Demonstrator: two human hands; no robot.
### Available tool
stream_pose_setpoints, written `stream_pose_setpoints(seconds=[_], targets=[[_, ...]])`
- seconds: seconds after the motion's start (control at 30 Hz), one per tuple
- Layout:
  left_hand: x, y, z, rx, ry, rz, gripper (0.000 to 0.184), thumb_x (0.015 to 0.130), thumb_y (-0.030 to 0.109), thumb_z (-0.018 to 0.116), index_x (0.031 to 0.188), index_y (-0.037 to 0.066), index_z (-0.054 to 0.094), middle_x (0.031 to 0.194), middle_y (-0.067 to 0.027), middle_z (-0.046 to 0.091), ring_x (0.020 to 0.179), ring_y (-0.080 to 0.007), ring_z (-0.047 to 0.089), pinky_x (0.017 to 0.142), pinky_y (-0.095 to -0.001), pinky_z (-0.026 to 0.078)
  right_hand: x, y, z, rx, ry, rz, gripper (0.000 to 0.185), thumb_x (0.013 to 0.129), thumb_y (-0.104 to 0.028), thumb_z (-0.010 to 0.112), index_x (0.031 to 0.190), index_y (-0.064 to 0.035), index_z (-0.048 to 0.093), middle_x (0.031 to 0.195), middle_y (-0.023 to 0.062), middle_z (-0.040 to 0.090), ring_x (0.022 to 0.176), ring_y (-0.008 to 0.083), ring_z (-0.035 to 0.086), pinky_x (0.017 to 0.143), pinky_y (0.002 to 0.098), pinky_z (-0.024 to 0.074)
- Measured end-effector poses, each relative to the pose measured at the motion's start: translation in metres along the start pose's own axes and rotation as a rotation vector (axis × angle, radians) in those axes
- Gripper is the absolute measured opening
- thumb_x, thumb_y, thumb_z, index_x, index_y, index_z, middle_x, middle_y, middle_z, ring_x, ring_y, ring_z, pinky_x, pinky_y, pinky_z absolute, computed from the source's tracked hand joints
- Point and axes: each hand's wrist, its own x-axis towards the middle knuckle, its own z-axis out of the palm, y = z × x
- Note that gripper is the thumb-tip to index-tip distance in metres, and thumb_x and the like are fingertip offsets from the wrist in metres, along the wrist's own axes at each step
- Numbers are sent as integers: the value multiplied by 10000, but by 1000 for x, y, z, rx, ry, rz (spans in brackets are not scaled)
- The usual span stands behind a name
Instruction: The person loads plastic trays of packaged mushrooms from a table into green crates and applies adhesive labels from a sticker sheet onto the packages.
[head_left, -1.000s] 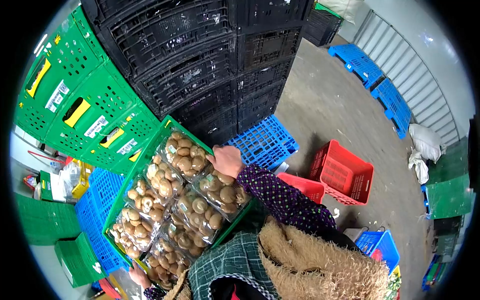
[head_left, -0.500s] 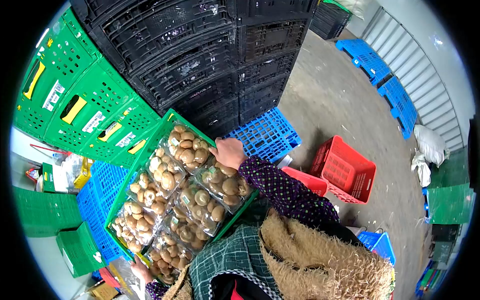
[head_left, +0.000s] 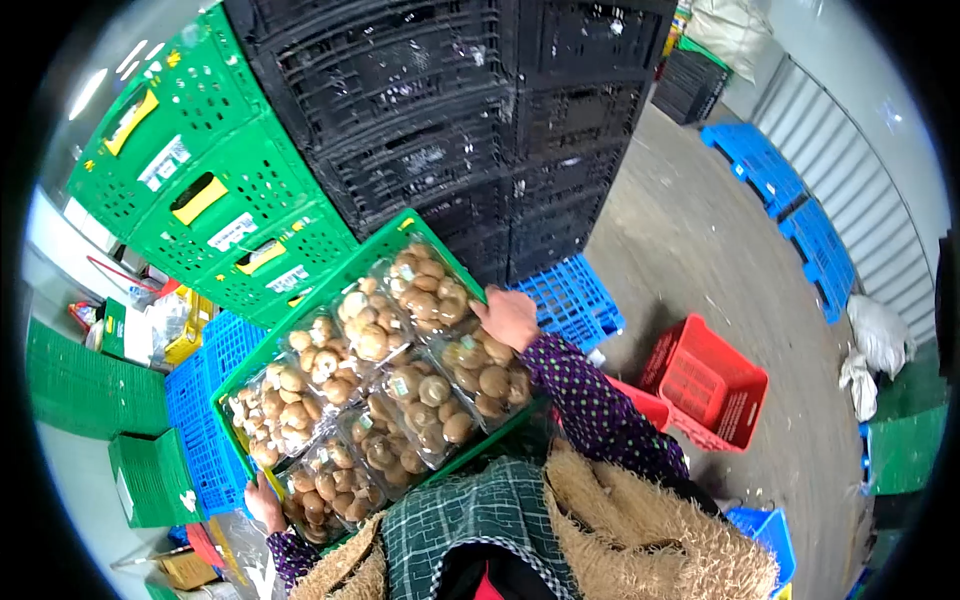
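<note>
A green crate (head_left: 327, 290) full of clear packs of brown mushrooms (head_left: 432, 390) is held tilted in front of my body. My right hand (head_left: 508, 318) grips the rim on its right side, thumb over the edge. At the lower left corner, my left hand (head_left: 264, 503) holds the crate's other end, its fingers partly hidden by the rim. The crate's far corner is close to a stack of green crates (head_left: 215, 190) and a tall stack of black crates (head_left: 400, 110); whether it touches them I cannot tell.
Blue pallets lie under the stacks (head_left: 568, 300) and by the right wall (head_left: 760, 165). Red baskets (head_left: 705, 385) and a blue basket (head_left: 768, 540) stand on the floor at the right. Folded green crates (head_left: 150, 480) are at the left; white sacks (head_left: 880, 335) rest at the far right.
The view has shifted, so the stacks and baskets appear further right. The crate, still between both hands, has turned slightly and its far corner sits higher in view.
</note>
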Motion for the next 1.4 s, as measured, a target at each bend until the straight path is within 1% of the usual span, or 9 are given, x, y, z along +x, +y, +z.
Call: stream_pose_setpoints(seconds=[0.07, 0.27, 0.47, 0.9, 1.07, 1.17, 1.2, 1.27, 1.4], targets=[[11, 20, 3, -22, -29, -154, 474, 899, 412, 564, 834, -52, 636, 765, -280, 629, 696, -448, 597, 635, -477, 454, -1, 7, -4, -13, -9, 20, 399, 884, -408, 568, 883, -10, 597, 733, 223, 653, 711, 416, 644, 639, 514, 511], [29, 52, 10, -155, -56, -162, 438, 888, 390, 571, 812, -37, 638, 752, -266, 636, 704, -425, 621, 648, -479, 466, -9, 22, -14, -46, 29, 98, 396, 891, -404, 560, 868, -12, 610, 760, 214, 666, 744, 404, 655, 671, 501, 519], [42, 75, 26, -27, -65, -91, 419, 867, 376, 598, 821, -38, 642, 763, -272, 636, 759, -443, 628, 668, -494, 478, -19, 48, -11, -50, 33, 172, 417, 892, -426, 560, 867, -13, 612, 782, 231, 658, 768, 432, 640, 685, 520, 506], [0, 188, 75, 173, -230, -193, 428, 824, 421, 649, 811, -7, 670, 796, -264, 648, 788, -437, 637, 699, -502, 493, -5, 209, 33, -83, -118, 201, 449, 867, -465, 580, 820, -23, 641, 740, 216, 660, 684, 403, 653, 633, 504, 526], [-29, 242, 123, 118, -301, -165, 455, 795, 414, 677, 748, -38, 640, 748, -277, 627, 693, -437, 606, 640, -511, 447, 2, 317, 45, -87, -256, 236, 456, 881, -448, 569, 854, 0, 646, 779, 225, 649, 781, 406, 633, 684, 513, 491], [-15, 243, 177, 47, -430, -149, 457, 798, 394, 667, 704, -51, 633, 718, -275, 621, 674, -436, 605, 623, -502, 445, 37, 319, 33, -14, -568, 499, 452, 855, -438, 604, 866, 9, 668, 789, 236, 642, 761, 395, 625, 681, 495, 481], [-28, 265, 201, 96, -457, -111, 447, 804, 384, 656, 705, -53, 648, 705, -263, 625, 655, -422, 609, 611, -483, 450, 29, 356, 50, -59, -420, 327, 436, 839, -419, 632, 848, 15, 672, 758, 239, 636, 727, 389, 620, 664, 488, 482], [-31, 313, 241, 178, -523, -93, 441, 810, 391, 655, 766, -48, 669, 701, -249, 630, 643, -409, 605, 613, -465, 455, 44, 410, 62, -83, -550, 446, 435, 832, -406, 644, 854, 27, 669, 758, 231, 639, 730, 396, 621, 666, 491, 486], [-40, 348, 362, 74, -544, -62, 456, 830, 420, 646, 784, -33, 661, 704, -245, 624, 634, -404, 594, 616, -463, 448, 77, 470, 86, -155, -458, 558, 424, 825, -417, 649, 930, -9, 691, 838, 246, 655, 822, 403, 639, 730, 491, 493]])
